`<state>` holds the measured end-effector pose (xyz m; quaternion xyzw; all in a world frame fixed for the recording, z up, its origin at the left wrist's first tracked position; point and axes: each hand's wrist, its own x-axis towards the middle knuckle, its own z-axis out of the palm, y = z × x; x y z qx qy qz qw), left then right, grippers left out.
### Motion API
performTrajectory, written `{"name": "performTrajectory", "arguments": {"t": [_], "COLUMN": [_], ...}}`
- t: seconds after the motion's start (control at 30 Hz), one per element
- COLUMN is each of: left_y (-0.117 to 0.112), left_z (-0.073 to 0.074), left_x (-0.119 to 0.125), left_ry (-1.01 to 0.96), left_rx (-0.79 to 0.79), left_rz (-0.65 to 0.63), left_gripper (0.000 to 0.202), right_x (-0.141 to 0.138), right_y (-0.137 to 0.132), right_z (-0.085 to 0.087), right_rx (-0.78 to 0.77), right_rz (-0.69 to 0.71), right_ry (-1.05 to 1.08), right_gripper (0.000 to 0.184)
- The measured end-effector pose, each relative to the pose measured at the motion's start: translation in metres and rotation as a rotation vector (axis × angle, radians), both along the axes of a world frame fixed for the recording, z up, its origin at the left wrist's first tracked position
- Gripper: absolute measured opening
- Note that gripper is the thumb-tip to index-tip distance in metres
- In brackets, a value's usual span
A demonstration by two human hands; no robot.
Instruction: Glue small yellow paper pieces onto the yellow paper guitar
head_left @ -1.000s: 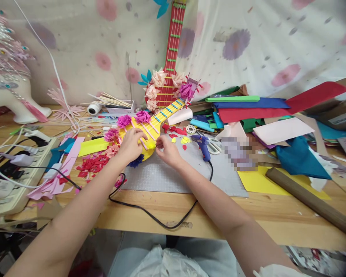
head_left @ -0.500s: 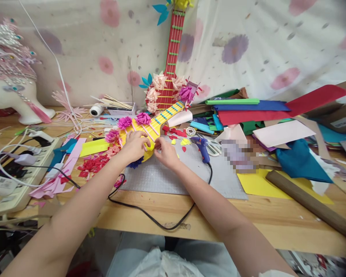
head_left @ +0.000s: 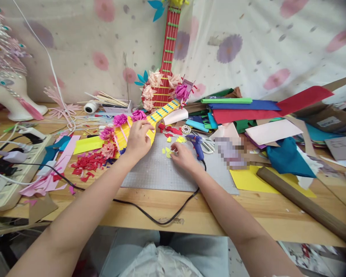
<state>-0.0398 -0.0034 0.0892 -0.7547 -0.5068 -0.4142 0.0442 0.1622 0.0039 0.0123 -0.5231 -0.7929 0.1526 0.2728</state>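
A yellow pipa-shaped paper model with blue frets and pink and magenta flowers lies slantwise, its neck toward the back right. My left hand lies across its body, fingers bent over the right side and holding it. To the right, my right hand is low over the grey cutting mat. Its fingers are drawn together at some small yellow paper pieces; the fingertips are partly hidden, but they seem to pinch one. A blue glue gun lies just right of that hand.
A red, stringed model with peach flowers leans at the back. Scissors lie beyond the glue gun, whose black cord loops along the front. Red scraps and a power strip are left; coloured sheets are piled right.
My right hand has moved right, away from the yellow model, to the yellow pieces on the mat. My left hand stays on the model, which looks tilted a little differently. The view has shifted slightly.
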Motion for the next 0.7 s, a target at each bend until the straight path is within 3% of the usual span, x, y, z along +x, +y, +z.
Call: {"name": "performTrajectory", "arguments": {"t": [0.1, 0.2, 0.27, 0.37, 0.47, 0.7], "left_y": [-0.009, -0.016, -0.018, -0.018, -0.017, -0.02], "left_z": [-0.019, -0.048, -0.07, -0.095, -0.104, -0.102], "left_x": [0.025, 0.047, 0.058, 0.065, 0.064, 0.062], "left_ry": [0.025, -0.017, -0.124, -0.269, -0.302, -0.226], "left_rx": [-0.033, -0.177, -0.31, -0.329, -0.319, -0.377], "left_rz": [-0.151, -0.259, -0.258, -0.205, -0.169, -0.093], "left_gripper": [0.042, 0.048, 0.052, 0.051, 0.05, 0.057], "right_x": [0.002, 0.002, 0.003, 0.002, 0.002, -0.003], "right_y": [-0.002, -0.001, -0.002, -0.003, -0.005, -0.009], "right_z": [-0.006, -0.009, -0.011, -0.012, -0.013, -0.009], "right_rx": [0.023, 0.016, 0.005, -0.031, -0.05, 0.041], "right_rz": [0.007, -0.001, -0.038, -0.086, -0.092, -0.087], "right_ry": [-0.041, -0.059, -0.036, 0.025, 0.055, -0.08], "right_gripper": [0.024, 0.027, 0.029, 0.031, 0.03, 0.031]}}
